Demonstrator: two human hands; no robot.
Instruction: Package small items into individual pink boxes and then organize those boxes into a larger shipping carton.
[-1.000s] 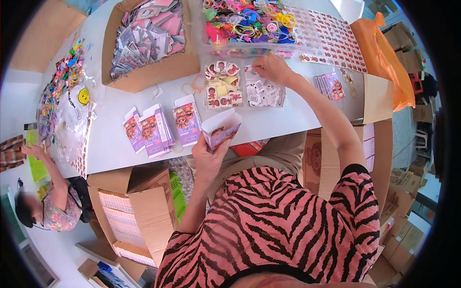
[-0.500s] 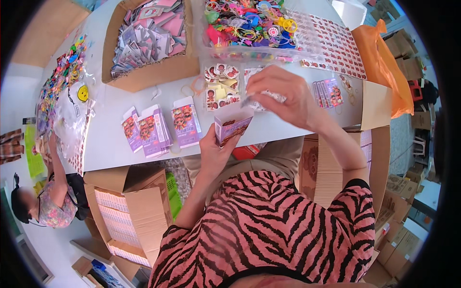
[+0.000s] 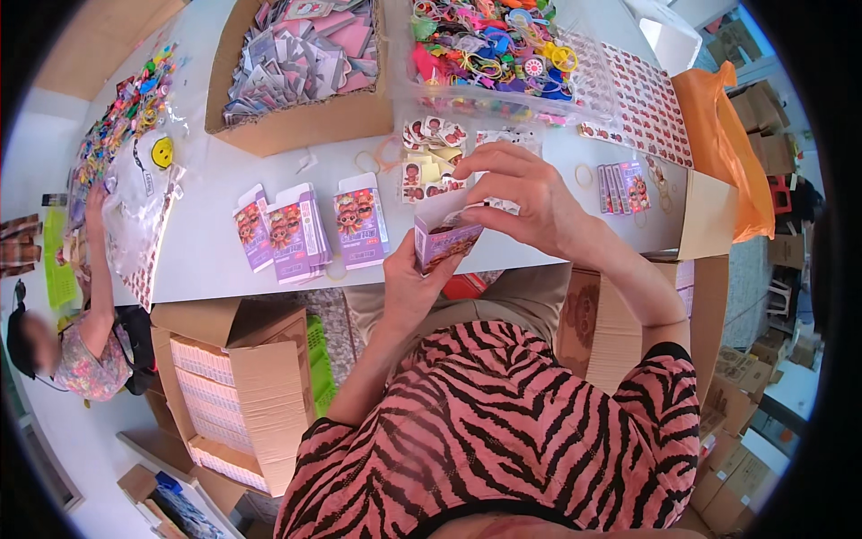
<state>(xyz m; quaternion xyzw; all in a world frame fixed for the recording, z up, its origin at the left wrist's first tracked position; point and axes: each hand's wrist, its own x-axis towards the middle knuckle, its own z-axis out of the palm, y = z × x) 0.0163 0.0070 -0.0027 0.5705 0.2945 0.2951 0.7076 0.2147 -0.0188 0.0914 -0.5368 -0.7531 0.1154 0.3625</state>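
Note:
My left hand [image 3: 411,283] is wrapped round a small purple carton [image 3: 446,241], upright and slightly tilted, its top open. At its mouth, the thumb and fingers of my right hand [image 3: 530,199] are pinched together; whatever is between them is hidden. Just beyond the carton lie a pile of cut-out stickers [image 3: 431,162] and a second heap partly behind my right hand. To the left, flat purple cartons [image 3: 296,232] rest in an overlapping stack, with a separate purple carton [image 3: 361,225] beside them.
A cardboard box of cards [image 3: 310,130] and a clear tray of small toys [image 3: 503,106] stand at the back. Sticker sheets [image 3: 645,103], an orange bag [image 3: 727,153] and purple packs [image 3: 624,189] are right. Another person [image 3: 94,359] reaches in at left. Packed cartons [image 3: 274,382] stand below.
My right hand has come down to the carton's mouth, where the small greyish thing at its fingertips is now out of sight. The view has shifted slightly; my left hand keeps its hold.

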